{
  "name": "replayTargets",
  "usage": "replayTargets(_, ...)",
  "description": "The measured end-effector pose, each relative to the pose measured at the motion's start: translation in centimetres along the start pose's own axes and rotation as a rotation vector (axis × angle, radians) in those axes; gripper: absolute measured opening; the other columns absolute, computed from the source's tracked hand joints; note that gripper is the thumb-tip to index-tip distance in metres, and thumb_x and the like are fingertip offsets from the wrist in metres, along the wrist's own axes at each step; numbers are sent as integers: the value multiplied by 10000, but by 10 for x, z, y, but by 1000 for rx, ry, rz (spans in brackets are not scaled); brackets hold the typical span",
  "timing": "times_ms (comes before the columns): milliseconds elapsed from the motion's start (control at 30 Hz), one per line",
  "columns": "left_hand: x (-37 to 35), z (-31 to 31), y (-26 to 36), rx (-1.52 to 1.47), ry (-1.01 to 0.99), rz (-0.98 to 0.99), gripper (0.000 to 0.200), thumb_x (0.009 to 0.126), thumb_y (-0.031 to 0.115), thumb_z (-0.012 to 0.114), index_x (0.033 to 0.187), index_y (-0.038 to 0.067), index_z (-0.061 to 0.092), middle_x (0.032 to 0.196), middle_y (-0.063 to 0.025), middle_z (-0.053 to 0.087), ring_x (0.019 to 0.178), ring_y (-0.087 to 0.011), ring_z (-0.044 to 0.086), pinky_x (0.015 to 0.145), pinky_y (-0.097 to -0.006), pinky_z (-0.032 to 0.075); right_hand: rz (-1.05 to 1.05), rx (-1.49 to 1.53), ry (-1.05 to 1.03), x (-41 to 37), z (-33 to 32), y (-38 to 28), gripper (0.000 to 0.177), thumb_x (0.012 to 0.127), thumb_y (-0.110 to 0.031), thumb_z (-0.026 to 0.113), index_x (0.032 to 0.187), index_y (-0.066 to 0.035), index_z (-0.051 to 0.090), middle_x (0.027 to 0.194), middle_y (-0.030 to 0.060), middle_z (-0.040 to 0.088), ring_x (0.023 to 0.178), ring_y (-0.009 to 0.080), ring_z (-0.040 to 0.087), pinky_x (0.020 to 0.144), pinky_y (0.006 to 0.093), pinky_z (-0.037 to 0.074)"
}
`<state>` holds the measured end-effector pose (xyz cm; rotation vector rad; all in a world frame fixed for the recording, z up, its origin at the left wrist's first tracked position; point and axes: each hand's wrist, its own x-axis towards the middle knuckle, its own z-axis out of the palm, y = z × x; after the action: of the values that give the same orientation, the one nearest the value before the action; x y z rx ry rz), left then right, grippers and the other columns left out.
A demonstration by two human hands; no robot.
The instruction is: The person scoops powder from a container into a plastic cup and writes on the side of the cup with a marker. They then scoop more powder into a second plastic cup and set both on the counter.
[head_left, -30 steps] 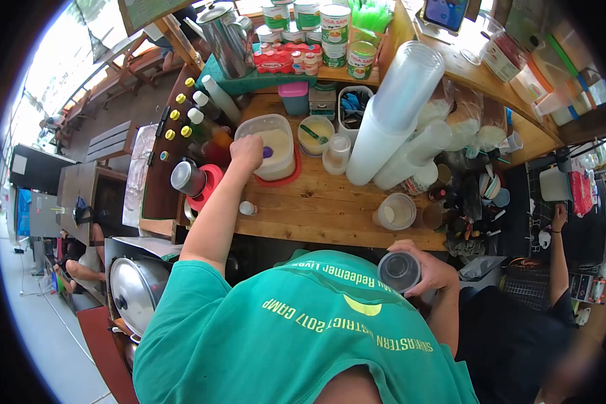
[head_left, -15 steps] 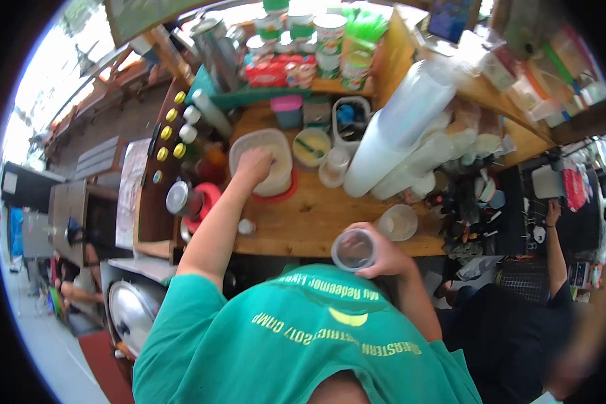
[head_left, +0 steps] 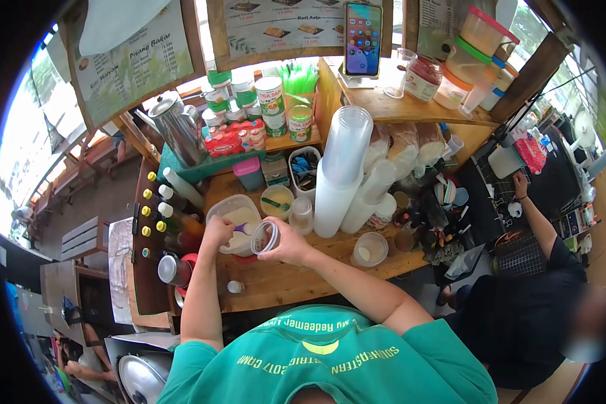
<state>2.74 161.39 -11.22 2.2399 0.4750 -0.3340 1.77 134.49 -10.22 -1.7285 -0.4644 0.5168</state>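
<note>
My left hand [head_left: 218, 233] grips a purple spoon [head_left: 242, 229] over a clear rectangular tub [head_left: 217, 206] of pale powder. My right hand [head_left: 289, 241] is wrapped around a clear plastic cup [head_left: 265, 238], which tilts toward the spoon at the tub's right edge. Something brownish shows inside the cup, too small to name. A round bowl [head_left: 277, 210] of pale yellow contents, with a green spoon in it, stands just behind the cup. Beside that bowl is a smaller clear container [head_left: 301, 217].
Tall stacks of plastic cups [head_left: 340, 175] rise right of the tub. Bottles with yellow and white caps [head_left: 156, 212] line the left side. A phone [head_left: 362, 39] stands on the shelf. At the right, a person in dark clothes [head_left: 518, 316] reaches toward a black counter.
My right hand has brought the cup forward and left, from near my chest to the tub. My left hand has lifted out of the powder with the purple spoon. The view has tilted upward.
</note>
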Motion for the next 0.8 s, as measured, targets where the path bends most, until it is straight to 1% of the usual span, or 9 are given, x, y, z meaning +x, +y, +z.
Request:
replayTargets(100, -22, -11, -1, -246, 100, -5, 197, 925, 66, 642, 886, -77, 771, 641, -76, 652, 466, -161, 603, 440, -326, 496, -19, -36, 13, 16, 9, 8, 1036, 577, -343, 979, 1447, -59, 493, 1313, 152, 661, 1224, 283, 650, 1058, 384, 512)
replayTargets(233, -54, -22, 2, -469, 135, 65, 178, 967, 100, 672, 897, -45, 747, 672, -36, 646, 464, -99, 549, 435, -281, 436, -33, -186, 27, 22, 12, 1, 1052, 600, -320, 980, 1472, -24, 471, 1323, 150, 660, 1217, 258, 654, 1058, 363, 513)
replayTargets(267, -66, -21, 10, -470, 136, 67, 178, 967, 100, 672, 897, -45, 747, 672, -36, 646, 464, -99, 549, 435, -281, 436, -30, -158, 32, 23, 14, 3, 1051, 576, -342, 982, 1453, -38, 489, 1338, 161, 649, 1238, 292, 639, 1068, 385, 505)
replayTargets(333, -90, -12, 29, -470, 172, 221, 144, 964, 59, 658, 943, -50, 750, 669, -30, 632, 482, -116, 576, 448, -286, 457, -28, -132, 37, 25, 15, 1, 1050, 553, -364, 984, 1434, -51, 506, 1354, 172, 638, 1258, 325, 624, 1079, 408, 497)
replayTargets(367, -90, -2, 22, -303, 213, 376, 100, 957, 37, 663, 963, -27, 741, 744, -67, 684, 565, -190, 652, 540, -322, 514, -37, -140, 40, 25, 16, -2, 1058, 549, -370, 987, 1434, -47, 505, 1358, 172, 634, 1265, 326, 619, 1081, 408, 495)
replayTargets(433, -112, 2, 39, 44, 319, 846, 108, 936, 9, 661, 1007, 3, 742, 879, -130, 729, 722, -305, 709, 662, -384, 556, -49, -150, 40, 26, 17, -4, 1067, 544, -376, 989, 1435, -44, 504, 1362, 173, 630, 1272, 327, 614, 1083, 407, 493)
replayTargets(567, -110, 7, 39, 97, 480, 856, 113, 927, 24, 661, 1009, 19, 738, 957, -186, 724, 852, -388, 706, 745, -447, 563, -71, -146, 54, 25, 17, -1, 1054, 566, -343, 990, 1446, -39, 496, 1327, 163, 653, 1230, 293, 643, 1058, 387, 510)
replayTargets(633, -76, 13, 25, 160, 571, 621, 119, 936, 81, 647, 1004, 24, 727, 959, -194, 728, 861, -388, 717, 752, -477, 561, -100, -168, 64, 23, 17, 0, 1030, 591, -302, 987, 1451, -34, 487, 1295, 151, 675, 1190, 261, 671, 1032, 368, 526)
replayTargets(800, 14, 42, -13, 494, 409, 493, 174, 888, 76, 608, 976, 51, 756, 979, -208, 740, 908, -415, 710, 789, -514, 557, -35, -126, 64, 14, 18, 8, 970, 598, -271, 994, 1410, -51, 512, 1238, 124, 690, 1156, 233, 672, 1021, 359, 526)
